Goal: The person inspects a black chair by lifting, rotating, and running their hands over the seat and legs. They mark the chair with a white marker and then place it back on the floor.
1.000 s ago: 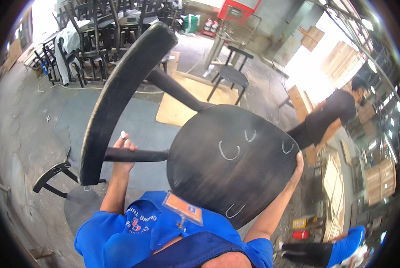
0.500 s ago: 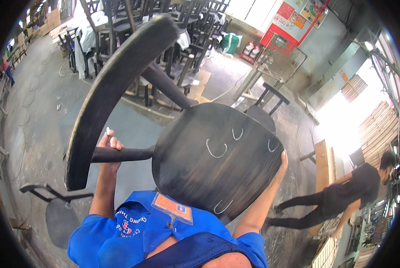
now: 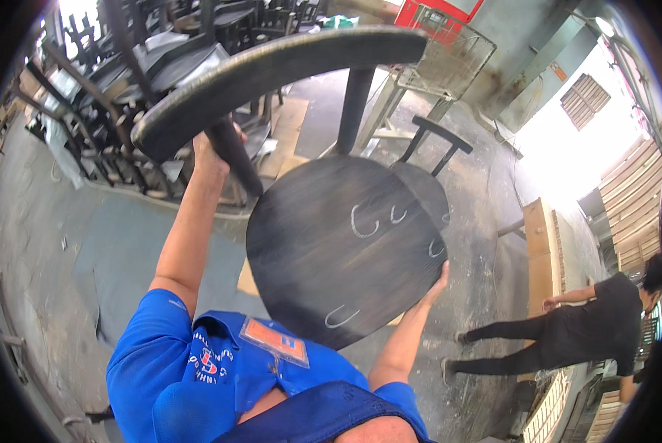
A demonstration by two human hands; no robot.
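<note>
Black chair [image 3: 309,247], white-lettered shirt [image 3: 224,395]

the left hand [image 3: 208,151] wraps a back post [image 3: 233,161] of a dark chair [image 3: 309,221], while the right hand [image 3: 436,284] holds its seat edge near one of four pale curved marks. behind stand another chair [image 3: 431,186], stacked chairs [image 3: 172,63] and a co-worker [image 3: 597,325] in black.

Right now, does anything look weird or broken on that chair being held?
Yes: four pale curved marks stand out on the seat of the dark chair, like little hooks. The backrest looks paler along its edge, maybe worn. I can't see anything broken, but the underside is hidden.
</note>
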